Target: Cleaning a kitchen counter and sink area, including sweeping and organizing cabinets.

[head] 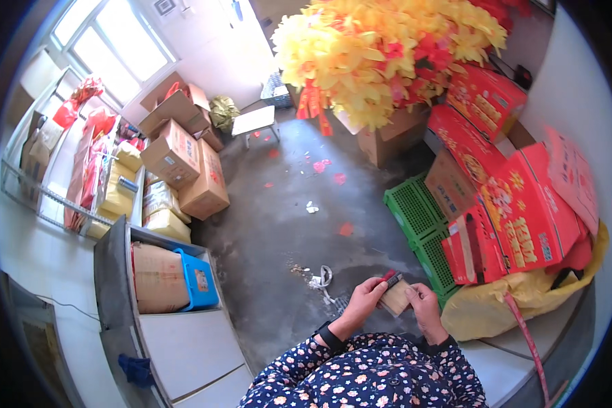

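Observation:
Both hands are held in front of a floral-patterned top, above the grey floor. My left hand (362,303) grips a small item with a dark band and a dark red end, which lies across the upper left of a flat tan piece (396,298). My right hand (426,310) pinches the right edge of that tan piece between thumb and fingers. Whether the piece is card, cloth or a packet cannot be told. Below and left of the hands, a pale looped cord or strip (326,278) lies on the floor beside small debris.
Green plastic crates (415,217) and red printed cartons (523,214) stand at the right, by a yellow sack (477,311). Yellow artificial flowers (367,56) rise at the top. A cabinet (188,341), cardboard boxes (171,153) and a small white stool (255,120) are at the left.

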Demonstrator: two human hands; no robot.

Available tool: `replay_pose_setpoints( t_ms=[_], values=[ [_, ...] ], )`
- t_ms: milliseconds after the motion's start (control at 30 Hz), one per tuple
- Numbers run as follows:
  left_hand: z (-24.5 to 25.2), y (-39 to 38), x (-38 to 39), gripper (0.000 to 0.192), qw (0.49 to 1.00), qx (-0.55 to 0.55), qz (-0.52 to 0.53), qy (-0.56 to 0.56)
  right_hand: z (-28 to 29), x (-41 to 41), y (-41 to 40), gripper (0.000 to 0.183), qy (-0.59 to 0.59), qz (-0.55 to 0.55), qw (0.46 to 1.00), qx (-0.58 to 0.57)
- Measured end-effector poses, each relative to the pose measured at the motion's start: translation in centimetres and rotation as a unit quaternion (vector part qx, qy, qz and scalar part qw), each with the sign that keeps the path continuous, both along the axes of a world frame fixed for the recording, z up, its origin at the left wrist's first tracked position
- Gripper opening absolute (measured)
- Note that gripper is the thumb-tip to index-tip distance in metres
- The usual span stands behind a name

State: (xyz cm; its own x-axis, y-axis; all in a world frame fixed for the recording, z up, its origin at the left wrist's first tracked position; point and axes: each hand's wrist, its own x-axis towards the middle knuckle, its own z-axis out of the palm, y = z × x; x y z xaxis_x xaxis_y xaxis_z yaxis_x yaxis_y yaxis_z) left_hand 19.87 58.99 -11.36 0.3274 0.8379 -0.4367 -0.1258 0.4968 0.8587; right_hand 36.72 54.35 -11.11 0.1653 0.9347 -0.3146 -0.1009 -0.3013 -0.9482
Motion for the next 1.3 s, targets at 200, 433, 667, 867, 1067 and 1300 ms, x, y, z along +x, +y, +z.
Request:
replay_pose_setpoints(
  t_ms=[200, 433, 667, 867, 1067, 1300],
  values=[
    [-0.7, 4.6, -9.6, 0.029, 0.998, 0.004, 0.06, 0.011, -0.1, -8.9, 7.2, 0.019, 0.001, 0.1, 0.994, -0.036],
    [-2.8, 9.9, -16.2, 0.032, 0.991, -0.044, 0.123, -0.017, -2.4, -14.6, 16.1, 0.021, -0.041, 0.173, 0.984, -0.024],
    [-2.7, 21.0, -21.0, 0.03, 0.985, -0.039, 0.17, 0.01, -2.1, -19.8, 29.2, 0.021, -0.006, 0.24, 0.969, -0.054],
    [-0.8, 31.6, -24.5, 0.029, 0.975, -0.011, 0.216, 0.043, -1.5, -23.5, 41.4, 0.023, -0.013, 0.293, 0.955, -0.037],
    [-0.2, 39.5, -26.8, 0.028, 0.966, -0.032, 0.252, 0.05, -0.7, -26.6, 50.6, 0.025, -0.016, 0.311, 0.948, -0.064],
    [-0.4, 48.4, -31.8, 0.029, 0.964, -0.048, 0.258, 0.041, -1.4, -30.8, 58.9, 0.03, 0.04, 0.286, 0.954, -0.085]
  ],
)
